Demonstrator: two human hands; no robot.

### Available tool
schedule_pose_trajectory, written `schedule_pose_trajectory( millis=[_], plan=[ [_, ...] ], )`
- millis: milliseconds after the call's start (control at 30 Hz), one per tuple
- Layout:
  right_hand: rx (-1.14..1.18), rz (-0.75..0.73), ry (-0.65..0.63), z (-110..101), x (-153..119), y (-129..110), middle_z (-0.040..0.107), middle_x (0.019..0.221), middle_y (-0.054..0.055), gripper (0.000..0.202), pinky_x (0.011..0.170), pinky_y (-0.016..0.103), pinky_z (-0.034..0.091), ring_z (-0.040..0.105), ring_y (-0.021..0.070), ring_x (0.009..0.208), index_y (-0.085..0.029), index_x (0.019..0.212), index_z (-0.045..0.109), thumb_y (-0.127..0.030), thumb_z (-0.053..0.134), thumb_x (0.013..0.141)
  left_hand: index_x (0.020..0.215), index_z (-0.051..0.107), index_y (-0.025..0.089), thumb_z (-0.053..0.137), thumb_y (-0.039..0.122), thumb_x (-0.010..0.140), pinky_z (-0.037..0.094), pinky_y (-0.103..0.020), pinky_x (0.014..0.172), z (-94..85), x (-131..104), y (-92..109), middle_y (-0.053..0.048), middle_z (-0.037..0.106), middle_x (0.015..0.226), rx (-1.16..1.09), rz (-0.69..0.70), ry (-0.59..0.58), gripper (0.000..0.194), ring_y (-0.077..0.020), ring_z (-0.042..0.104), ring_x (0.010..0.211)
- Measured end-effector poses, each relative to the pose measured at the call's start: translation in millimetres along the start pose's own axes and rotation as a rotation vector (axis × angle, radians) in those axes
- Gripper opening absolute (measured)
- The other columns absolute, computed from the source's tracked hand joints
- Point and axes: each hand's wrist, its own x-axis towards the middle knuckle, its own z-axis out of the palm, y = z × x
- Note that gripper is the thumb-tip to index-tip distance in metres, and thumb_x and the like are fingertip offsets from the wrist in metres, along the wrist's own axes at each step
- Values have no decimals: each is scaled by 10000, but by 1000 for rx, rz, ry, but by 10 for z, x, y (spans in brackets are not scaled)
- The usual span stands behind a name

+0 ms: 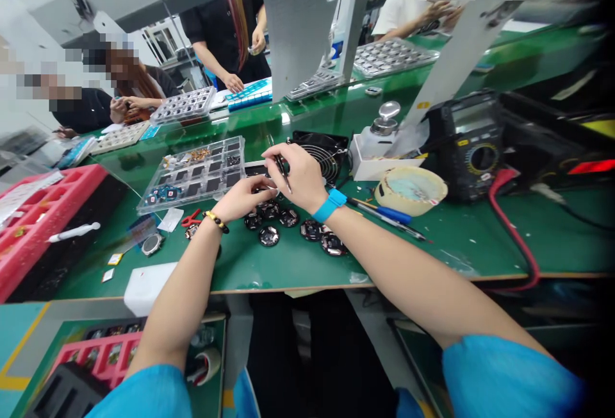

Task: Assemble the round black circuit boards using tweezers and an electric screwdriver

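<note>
My right hand (300, 177), with a blue band at the wrist, is closed on dark tweezers (282, 173) over the green table. Beside it on the left, my left hand (247, 199), wearing a beaded bracelet, has its fingers curled near the tweezers. What its fingertips hold, if anything, is too small to tell. Several round black parts lie below the hands, among them one at the front (268, 235) and a few to the right (332, 243). Behind my left hand stands a clear compartment tray (195, 177) with small parts. Red pliers (191, 218) lie left of the hands.
A black fan (319, 149) stands behind my right hand. To the right are a tape roll (410, 190), pens (394, 215), a white dispenser box (372, 152) and a multimeter (473, 149). Red foam trays (48, 213) stand left. Several people work across the table.
</note>
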Motion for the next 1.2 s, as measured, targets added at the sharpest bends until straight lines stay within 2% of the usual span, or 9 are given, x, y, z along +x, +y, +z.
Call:
schedule_pose_trajectory(
  millis=[233, 433, 700, 1033, 1133, 1200],
  plan=[
    [7, 12, -13, 0, 1, -4, 763, 1037, 71, 187, 874, 356, 526, 685, 227, 1006, -212, 1062, 701, -232, 522, 1011, 1049, 717, 157, 672, 394, 914, 434, -198, 495, -2, -30, 73, -71, 707, 968, -134, 18, 41, 277, -129, 579, 702],
    [14, -7, -20, 11, 8, 10, 768, 1061, 61, 169, 878, 368, 527, 681, 236, 1030, -228, 1058, 681, -225, 521, 1002, 992, 722, 163, 754, 404, 868, 344, -179, 451, -46, -39, 88, -42, 680, 912, -413, 17, 158, 272, -81, 552, 607],
    [61, -35, -16, 36, 0, 66, 755, 1032, 42, 149, 883, 359, 525, 677, 222, 1001, -227, 1101, 669, -269, 547, 1027, 954, 739, 162, 766, 366, 864, 300, -179, 437, -69, -7, 81, -26, 646, 866, -574, 35, 300, 224, -59, 526, 579],
    [87, -16, -51, 31, 12, 56, 754, 1029, 55, 147, 901, 415, 556, 674, 248, 997, -246, 1083, 684, -279, 547, 1040, 915, 725, 182, 745, 348, 872, 237, -225, 460, -76, -19, 100, -37, 640, 885, -567, 18, 335, 174, -82, 521, 608],
    [85, 13, -89, -15, 27, 9, 760, 1054, 63, 170, 951, 432, 562, 677, 256, 1029, -252, 1084, 695, -320, 543, 1053, 843, 716, 194, 781, 398, 856, 200, -235, 447, -65, -58, 184, -23, 613, 829, -581, 25, 308, 215, -81, 459, 582],
    [78, 44, -127, -55, 28, -52, 769, 1083, 49, 192, 999, 397, 555, 681, 232, 1053, -252, 1080, 696, -342, 526, 1065, 827, 717, 202, 826, 451, 820, 232, -215, 451, -63, -112, 247, 10, 569, 752, -554, 0, 283, 272, -77, 434, 577]
  ],
)
